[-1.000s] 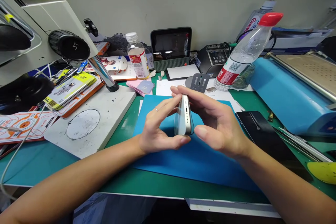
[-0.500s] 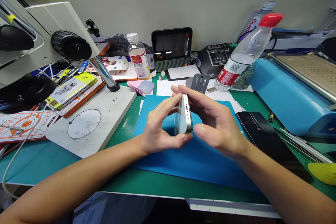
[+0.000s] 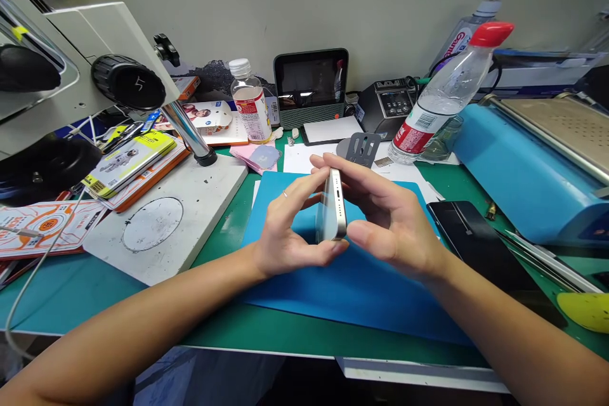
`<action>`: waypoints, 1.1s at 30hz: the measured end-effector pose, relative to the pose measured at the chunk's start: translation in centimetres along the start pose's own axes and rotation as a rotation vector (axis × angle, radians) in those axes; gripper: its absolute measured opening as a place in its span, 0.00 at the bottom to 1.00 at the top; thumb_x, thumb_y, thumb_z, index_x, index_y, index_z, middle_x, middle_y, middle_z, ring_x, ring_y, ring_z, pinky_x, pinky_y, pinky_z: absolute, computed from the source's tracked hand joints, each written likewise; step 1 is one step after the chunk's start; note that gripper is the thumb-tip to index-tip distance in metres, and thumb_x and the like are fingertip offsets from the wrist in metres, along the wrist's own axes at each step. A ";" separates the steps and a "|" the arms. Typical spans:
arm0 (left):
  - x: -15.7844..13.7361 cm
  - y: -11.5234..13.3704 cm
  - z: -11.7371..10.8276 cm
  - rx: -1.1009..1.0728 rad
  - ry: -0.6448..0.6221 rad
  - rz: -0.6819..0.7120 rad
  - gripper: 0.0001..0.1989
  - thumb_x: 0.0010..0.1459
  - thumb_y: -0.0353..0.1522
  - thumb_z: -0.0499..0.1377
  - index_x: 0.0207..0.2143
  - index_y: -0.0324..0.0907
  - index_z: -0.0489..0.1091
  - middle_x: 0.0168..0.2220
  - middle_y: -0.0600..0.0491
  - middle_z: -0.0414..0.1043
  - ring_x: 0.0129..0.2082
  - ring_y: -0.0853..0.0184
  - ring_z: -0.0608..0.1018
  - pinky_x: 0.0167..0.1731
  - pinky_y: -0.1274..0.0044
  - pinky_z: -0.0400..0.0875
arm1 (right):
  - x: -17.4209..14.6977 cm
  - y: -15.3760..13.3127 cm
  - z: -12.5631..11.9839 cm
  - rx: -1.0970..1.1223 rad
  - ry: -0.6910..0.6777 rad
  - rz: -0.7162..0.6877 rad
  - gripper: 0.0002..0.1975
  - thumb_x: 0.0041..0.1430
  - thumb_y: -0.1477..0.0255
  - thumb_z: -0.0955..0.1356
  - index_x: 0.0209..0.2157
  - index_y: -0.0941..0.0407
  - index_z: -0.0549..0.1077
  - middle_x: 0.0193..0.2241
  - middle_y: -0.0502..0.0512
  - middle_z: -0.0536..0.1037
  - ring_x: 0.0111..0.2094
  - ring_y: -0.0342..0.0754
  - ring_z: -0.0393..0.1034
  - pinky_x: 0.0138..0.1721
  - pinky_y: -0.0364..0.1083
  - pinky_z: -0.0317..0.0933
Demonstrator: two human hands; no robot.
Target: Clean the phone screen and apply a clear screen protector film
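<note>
A smartphone [image 3: 337,206] with a pale metal frame is held on its long edge above a blue mat [image 3: 295,295]. Its charging-port end faces me. My left hand [image 3: 295,228], with a ring on one finger, grips it between the thumb below and the fingers above. My right hand [image 3: 392,219] curves round the other side, its fingertips on the top edge and its thumb against the lower corner. The phone's far end is hidden by the fingers.
A microscope stand base [image 3: 204,216] is at the left, with boxes [image 3: 128,162] on it. A red-capped bottle [image 3: 428,111], a blue machine [image 3: 518,171] and a black flat panel [image 3: 476,247] are at the right. A small display [image 3: 311,79] stands at the back.
My right thumb has shifted slightly left and up, onto the phone's lower corner. The phone and my left hand stay almost still.
</note>
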State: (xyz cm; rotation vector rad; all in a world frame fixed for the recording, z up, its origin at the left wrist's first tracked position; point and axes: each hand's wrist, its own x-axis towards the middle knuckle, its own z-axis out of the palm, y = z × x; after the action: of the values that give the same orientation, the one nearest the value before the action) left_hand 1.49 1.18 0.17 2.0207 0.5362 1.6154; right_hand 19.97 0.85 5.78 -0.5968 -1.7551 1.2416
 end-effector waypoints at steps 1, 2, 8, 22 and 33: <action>0.0 0.0 0.0 0.000 0.000 0.003 0.41 0.59 0.43 0.68 0.70 0.47 0.58 0.61 0.40 0.70 0.58 0.51 0.77 0.51 0.64 0.81 | 0.0 0.0 0.0 0.000 0.002 0.000 0.34 0.59 0.66 0.74 0.66 0.45 0.68 0.67 0.54 0.69 0.66 0.61 0.65 0.65 0.60 0.62; 0.0 0.0 0.0 0.002 -0.002 0.006 0.41 0.59 0.43 0.68 0.70 0.47 0.58 0.61 0.40 0.70 0.58 0.51 0.77 0.51 0.65 0.81 | 0.0 0.0 0.0 -0.002 0.004 0.000 0.34 0.58 0.66 0.74 0.66 0.46 0.68 0.67 0.54 0.69 0.66 0.61 0.65 0.65 0.60 0.62; -0.1 -0.1 0.0 0.023 -0.004 0.010 0.41 0.59 0.44 0.68 0.71 0.48 0.58 0.61 0.41 0.69 0.58 0.52 0.77 0.52 0.65 0.81 | -0.1 -0.2 0.1 -0.030 0.025 0.009 0.34 0.58 0.68 0.73 0.66 0.46 0.68 0.67 0.53 0.70 0.65 0.60 0.66 0.65 0.59 0.62; -0.2 -0.2 0.1 -0.006 0.005 -0.003 0.41 0.59 0.44 0.68 0.70 0.49 0.58 0.61 0.42 0.69 0.59 0.52 0.76 0.52 0.64 0.81 | 0.2 -0.4 0.1 0.018 0.015 0.029 0.31 0.57 0.72 0.73 0.63 0.45 0.71 0.66 0.52 0.72 0.65 0.58 0.67 0.65 0.57 0.63; -0.3 -0.4 0.1 -0.034 0.006 0.007 0.41 0.59 0.44 0.68 0.70 0.48 0.59 0.62 0.43 0.68 0.60 0.51 0.75 0.57 0.62 0.78 | 0.2 -0.7 0.2 0.025 0.032 0.037 0.32 0.55 0.76 0.72 0.62 0.47 0.71 0.64 0.51 0.73 0.63 0.57 0.69 0.63 0.55 0.66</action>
State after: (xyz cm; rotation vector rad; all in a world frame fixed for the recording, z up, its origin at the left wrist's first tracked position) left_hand 1.55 1.30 -0.27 1.9962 0.5015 1.6241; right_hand 19.78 0.68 6.50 -0.6338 -1.7064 1.2705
